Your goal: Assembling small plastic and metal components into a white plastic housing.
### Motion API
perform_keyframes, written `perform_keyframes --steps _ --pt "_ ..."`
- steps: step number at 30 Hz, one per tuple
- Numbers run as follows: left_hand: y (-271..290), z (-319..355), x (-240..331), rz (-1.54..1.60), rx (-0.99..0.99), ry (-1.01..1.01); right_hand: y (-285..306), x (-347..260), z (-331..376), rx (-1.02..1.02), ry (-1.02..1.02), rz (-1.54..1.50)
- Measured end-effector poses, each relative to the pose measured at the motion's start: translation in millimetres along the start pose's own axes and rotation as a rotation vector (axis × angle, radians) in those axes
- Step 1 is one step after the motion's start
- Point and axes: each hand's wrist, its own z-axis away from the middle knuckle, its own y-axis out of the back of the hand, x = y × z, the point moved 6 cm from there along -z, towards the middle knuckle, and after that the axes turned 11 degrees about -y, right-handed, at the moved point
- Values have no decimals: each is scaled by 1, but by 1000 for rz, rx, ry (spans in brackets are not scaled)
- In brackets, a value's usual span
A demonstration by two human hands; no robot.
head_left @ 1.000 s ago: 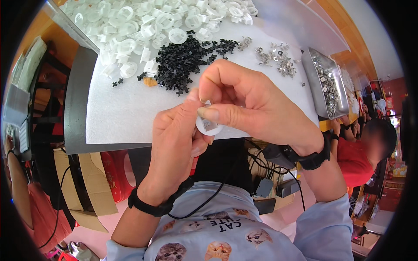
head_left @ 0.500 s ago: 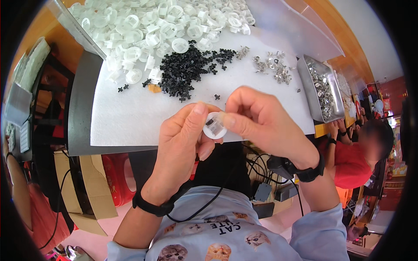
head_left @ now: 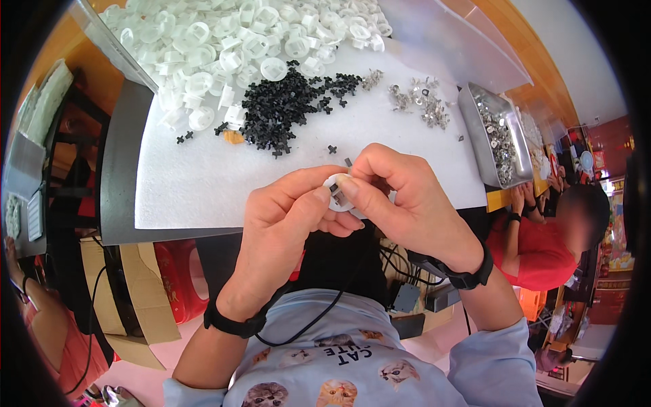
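Note:
Between my hands, over the near edge of the white sheet (head_left: 183, 197), is a round white plastic part (head_left: 332, 183) with a small dark bit in its middle. My left hand (head_left: 285, 210) grips its rim, the fingers curled beneath it. The thumb of my right hand (head_left: 400, 193) presses on its face, and the right fingers bend behind it. A small dark sliver (head_left: 348, 163) shows by the right fingertips; its kind is unclear. Just beyond lies a loose black cross-shaped piece (head_left: 332, 149). A pile of black cross-shaped pieces (head_left: 274, 112) sits farther off.
Many white round plastic parts (head_left: 224, 41) are heaped at the back. Small metal pieces (head_left: 424, 102) lie right of the black pile. A metal tray (head_left: 468, 129) of metal parts stands at the right edge. A person in red (head_left: 539, 251) sits at far right.
My right thumb has moved onto the face of the white part and now covers more of it. The left fingers have curled further under it.

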Motion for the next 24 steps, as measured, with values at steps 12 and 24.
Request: perform_keyframes --steps 12,24 --pt "-5 -1 0 -99 26 18 -3 9 1 47 2 -34" --pt "-10 -3 2 -216 -9 28 0 13 6 65 25 28"
